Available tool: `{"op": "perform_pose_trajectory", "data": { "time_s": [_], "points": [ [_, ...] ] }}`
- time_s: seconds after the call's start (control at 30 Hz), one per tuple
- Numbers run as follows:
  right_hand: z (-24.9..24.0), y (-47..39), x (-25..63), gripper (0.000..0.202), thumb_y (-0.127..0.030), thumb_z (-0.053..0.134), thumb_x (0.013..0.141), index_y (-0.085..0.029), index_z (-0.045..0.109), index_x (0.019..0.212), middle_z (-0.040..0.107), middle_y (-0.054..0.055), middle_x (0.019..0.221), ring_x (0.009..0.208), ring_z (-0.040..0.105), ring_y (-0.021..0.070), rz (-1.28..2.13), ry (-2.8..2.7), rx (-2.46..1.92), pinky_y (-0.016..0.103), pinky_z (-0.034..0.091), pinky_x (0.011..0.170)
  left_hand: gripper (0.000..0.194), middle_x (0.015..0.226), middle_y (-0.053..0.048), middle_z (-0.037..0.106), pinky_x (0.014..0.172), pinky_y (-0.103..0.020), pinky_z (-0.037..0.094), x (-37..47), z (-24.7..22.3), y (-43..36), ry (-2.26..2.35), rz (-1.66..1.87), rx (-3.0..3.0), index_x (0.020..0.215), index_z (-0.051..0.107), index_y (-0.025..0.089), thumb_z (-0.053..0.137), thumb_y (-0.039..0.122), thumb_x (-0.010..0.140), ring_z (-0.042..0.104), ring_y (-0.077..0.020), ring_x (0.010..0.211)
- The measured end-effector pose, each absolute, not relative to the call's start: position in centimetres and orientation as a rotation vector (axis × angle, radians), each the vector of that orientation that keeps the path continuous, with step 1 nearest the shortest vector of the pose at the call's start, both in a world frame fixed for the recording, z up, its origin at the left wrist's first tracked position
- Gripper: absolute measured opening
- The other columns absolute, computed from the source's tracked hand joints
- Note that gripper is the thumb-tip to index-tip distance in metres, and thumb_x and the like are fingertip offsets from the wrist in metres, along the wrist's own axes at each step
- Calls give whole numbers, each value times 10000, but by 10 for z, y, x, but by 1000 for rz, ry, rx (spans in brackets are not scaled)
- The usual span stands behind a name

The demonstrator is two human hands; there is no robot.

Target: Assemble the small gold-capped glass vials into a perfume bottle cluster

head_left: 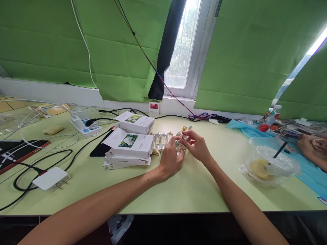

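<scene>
So, left fingers (174,140) around a glass bottle (178,147), right fingers (189,133) (a near-closed pinch) on its top.

Front: table (189,194) is lying open between the arms (235,194).
Left: stacked boxes (133,146) are blocking the way beside the left hand (171,158), bottles (157,143) filling the gap between.
Right: bare room is running between the right arm and the cup (270,156).
Back: cables (204,117) are crowding the table's far edge.
Far left: charger (52,178) and power strip (88,128) are standing in the way.
</scene>
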State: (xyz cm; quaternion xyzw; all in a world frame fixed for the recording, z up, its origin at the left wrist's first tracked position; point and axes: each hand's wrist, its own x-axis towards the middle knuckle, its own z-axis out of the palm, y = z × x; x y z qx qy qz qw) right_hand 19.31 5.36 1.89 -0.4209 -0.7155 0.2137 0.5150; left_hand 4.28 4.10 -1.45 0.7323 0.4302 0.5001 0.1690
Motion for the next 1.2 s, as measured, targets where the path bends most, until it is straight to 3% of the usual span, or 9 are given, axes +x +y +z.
{"op": "perform_pose_trajectory", "data": {
  "time_s": [1.2],
  "points": [
    [19, 53, 192, 253, -418, 662, 883, -221, 658, 1042, 723, 59, 943, 674, 606, 157, 471, -1752, -1010, 271, 483, 549, 389, 954, -38, 668, 617, -266, 468, 43, -18, 44, 1182, 1463, 2125, 1178, 507, 213, 583, 107, 811, 629, -151, 694]
  ]
}}
